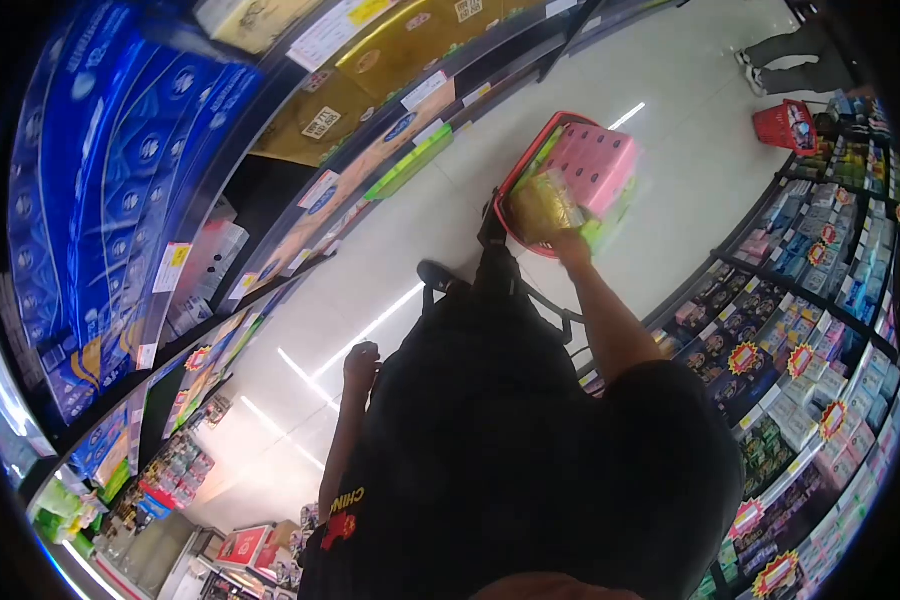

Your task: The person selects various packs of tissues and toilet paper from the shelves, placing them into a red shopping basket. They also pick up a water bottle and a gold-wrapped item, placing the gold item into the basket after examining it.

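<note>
A red basket [511, 190] stands in the aisle at the upper middle of the head view. In it lie a pink package [592, 165] with small dark marks and a shiny gold package [544, 207], with something bright green around them. My right hand [571, 248] is at the near edge of the gold package, its fingers closed against it; the fingertips are partly hidden. My left hand [362, 362] hangs at my side over the floor, with its fingers curled in and nothing visible in them.
Shelves with blue packages [150, 150] and gold boxes [400, 50] run along the left. Shelves of small packs [770, 330] line the right. A person's legs [785, 50] and another red basket [785, 126] are at the upper right. My shoe [440, 275] is near the first basket.
</note>
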A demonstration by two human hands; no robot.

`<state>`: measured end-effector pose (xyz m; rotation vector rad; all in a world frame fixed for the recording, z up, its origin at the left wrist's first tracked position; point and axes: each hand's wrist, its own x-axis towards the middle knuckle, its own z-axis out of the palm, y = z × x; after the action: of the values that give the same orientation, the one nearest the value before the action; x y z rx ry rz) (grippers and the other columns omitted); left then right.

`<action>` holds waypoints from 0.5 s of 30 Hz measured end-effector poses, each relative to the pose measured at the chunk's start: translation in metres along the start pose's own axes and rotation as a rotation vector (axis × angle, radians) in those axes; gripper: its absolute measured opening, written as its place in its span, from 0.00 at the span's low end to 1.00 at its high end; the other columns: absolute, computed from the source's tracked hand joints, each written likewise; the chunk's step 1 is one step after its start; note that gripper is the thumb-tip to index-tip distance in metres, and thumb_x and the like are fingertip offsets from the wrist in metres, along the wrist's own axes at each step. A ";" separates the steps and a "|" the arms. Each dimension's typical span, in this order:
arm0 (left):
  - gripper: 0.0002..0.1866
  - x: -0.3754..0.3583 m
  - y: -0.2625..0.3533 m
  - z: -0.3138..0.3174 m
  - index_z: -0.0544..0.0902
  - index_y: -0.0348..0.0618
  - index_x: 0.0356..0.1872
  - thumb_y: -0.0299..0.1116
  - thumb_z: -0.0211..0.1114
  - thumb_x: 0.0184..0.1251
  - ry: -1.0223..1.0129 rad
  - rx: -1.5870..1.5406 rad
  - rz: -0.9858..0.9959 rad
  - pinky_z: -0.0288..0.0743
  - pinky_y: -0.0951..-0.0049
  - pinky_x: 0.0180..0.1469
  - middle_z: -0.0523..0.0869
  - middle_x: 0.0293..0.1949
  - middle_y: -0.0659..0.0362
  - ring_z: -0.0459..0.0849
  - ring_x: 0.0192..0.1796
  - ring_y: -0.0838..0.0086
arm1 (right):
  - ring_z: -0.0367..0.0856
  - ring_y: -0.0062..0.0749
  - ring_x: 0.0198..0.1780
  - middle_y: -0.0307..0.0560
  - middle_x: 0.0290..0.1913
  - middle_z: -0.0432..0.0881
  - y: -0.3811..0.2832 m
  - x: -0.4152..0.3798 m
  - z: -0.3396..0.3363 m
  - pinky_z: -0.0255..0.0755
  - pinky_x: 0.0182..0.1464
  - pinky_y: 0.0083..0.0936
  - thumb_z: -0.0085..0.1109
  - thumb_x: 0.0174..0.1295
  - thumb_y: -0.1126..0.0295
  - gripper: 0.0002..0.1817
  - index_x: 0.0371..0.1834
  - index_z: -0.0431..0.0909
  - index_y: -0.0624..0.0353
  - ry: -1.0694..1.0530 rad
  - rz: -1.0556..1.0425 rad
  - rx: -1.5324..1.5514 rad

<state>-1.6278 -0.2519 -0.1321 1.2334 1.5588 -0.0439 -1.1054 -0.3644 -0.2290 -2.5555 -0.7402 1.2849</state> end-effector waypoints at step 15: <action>0.21 -0.011 0.127 0.038 0.80 0.37 0.53 0.44 0.63 0.69 0.097 0.110 -0.028 0.79 0.68 0.40 0.87 0.34 0.49 0.87 0.35 0.67 | 0.85 0.48 0.51 0.57 0.46 0.86 0.014 0.087 -0.046 0.78 0.54 0.40 0.66 0.46 0.57 0.24 0.45 0.84 0.58 -0.047 0.207 -0.057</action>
<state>-1.5135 -0.2236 -0.0704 1.3158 1.6760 -0.0901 -1.0209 -0.3290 -0.2675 -2.7158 -0.5383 1.4077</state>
